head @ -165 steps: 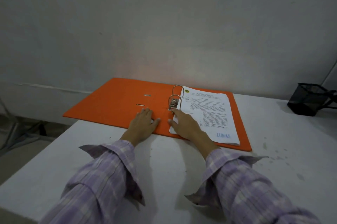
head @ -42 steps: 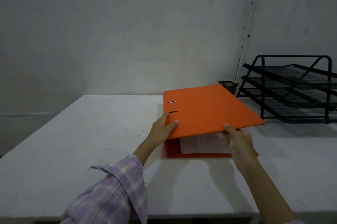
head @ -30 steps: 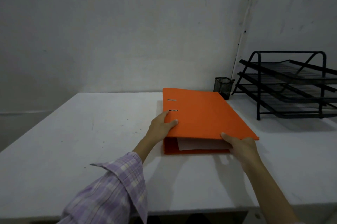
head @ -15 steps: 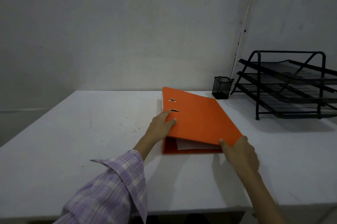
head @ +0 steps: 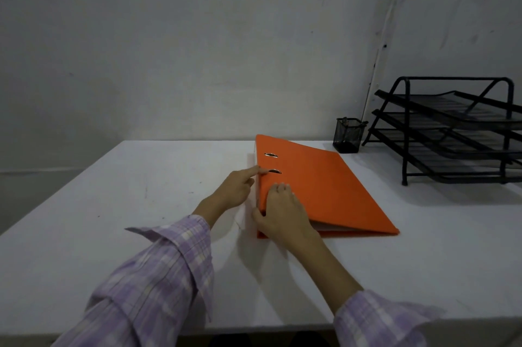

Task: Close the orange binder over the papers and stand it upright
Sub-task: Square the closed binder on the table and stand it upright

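Head view shows the orange binder now closed flat over its papers, right hand shifted to clasp the nine-o'clock spine, left hand open beside it, ready for standing.

I am seeing the binder showing plain bright orange, with two silvery slots near its spine and a sliver of white papers at its near edge. My sleeves are showing a lilac and white check. The table is looking white, the wall grey-white, the tray rack and mesh cup black.
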